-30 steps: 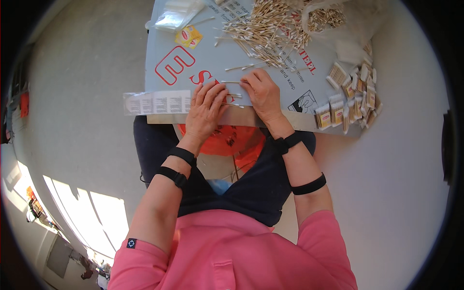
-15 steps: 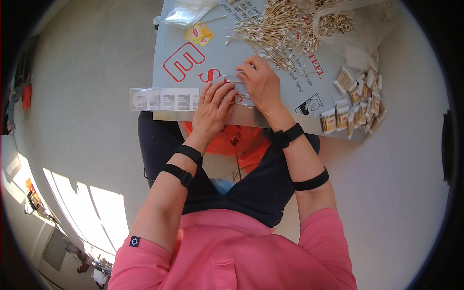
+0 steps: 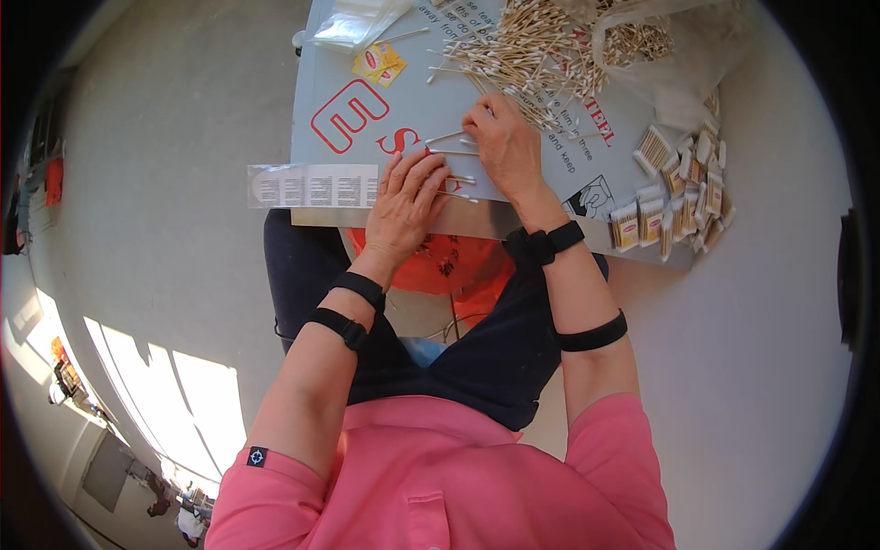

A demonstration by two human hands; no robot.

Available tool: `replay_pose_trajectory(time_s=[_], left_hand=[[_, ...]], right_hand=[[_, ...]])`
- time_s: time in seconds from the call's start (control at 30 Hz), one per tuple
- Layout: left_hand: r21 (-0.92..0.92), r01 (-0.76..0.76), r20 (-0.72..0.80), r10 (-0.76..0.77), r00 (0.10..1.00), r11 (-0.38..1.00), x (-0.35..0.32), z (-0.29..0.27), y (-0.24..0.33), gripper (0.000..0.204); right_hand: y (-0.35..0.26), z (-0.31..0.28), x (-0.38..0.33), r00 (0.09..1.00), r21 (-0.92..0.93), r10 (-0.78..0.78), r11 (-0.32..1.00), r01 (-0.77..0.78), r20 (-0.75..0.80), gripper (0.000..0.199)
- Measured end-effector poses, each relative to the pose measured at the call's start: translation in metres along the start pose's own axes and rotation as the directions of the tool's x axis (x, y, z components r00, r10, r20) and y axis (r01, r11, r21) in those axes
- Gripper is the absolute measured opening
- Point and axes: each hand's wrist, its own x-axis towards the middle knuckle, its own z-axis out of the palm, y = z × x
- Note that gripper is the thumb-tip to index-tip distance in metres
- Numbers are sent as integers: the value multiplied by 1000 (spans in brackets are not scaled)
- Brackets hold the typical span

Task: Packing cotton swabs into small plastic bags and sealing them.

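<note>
My left hand (image 3: pixel 405 203) rests on the sheet's near part, fingers close together over a few cotton swabs (image 3: pixel 456 179) whose white tips stick out to the right. To its left lies a clear strip of printed labels (image 3: pixel 316 187). My right hand (image 3: pixel 510 151) is just below the big heap of loose cotton swabs (image 3: pixel 513 46), its fingers bent and drawn together. What its fingertips hold, if anything, is hidden. Between the two hands lie several loose swabs.
The work surface is a grey printed sheet (image 3: pixel 321 110). Small yellow cards (image 3: pixel 379 64) and a clear plastic bag (image 3: pixel 359 23) lie at the far left. Many small packs of swabs (image 3: pixel 683 197) are piled at the right, below another clear bag (image 3: pixel 678 64). A red bag (image 3: pixel 445 266) hangs beneath the near edge.
My right hand has moved up and slightly right, away from my left hand and closer to the swab heap. The left hand stays in nearly the same place.
</note>
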Motion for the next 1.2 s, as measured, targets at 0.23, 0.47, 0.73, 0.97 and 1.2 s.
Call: replay_pose_trajectory(time_s=[0.23,0.47,0.73,0.97,1.2], left_hand=[[33,18,30,-19,999,999,-5,-4,-5,47],[36,4,17,-4,1000,999,-3,1,-5,47],[19,5,-43,-5,999,1000,-2,-2,-2,61],[-3,6,43,-5,999,1000,0,0,-1,64],[6,7,41,-8,999,1000,-3,-3,-3,62]], right_hand=[[3,-24,-22,966,130,225,969,-208,-130,12],[0,-2,-42,981,136,191,973,-185,-29,16],[-17,2,-43,994,209,93,975,-79,-60,16],[-24,7,-23,979,117,133,986,-115,-156,17],[-17,8,-53,982,16,119,993,-118,-147,18]])
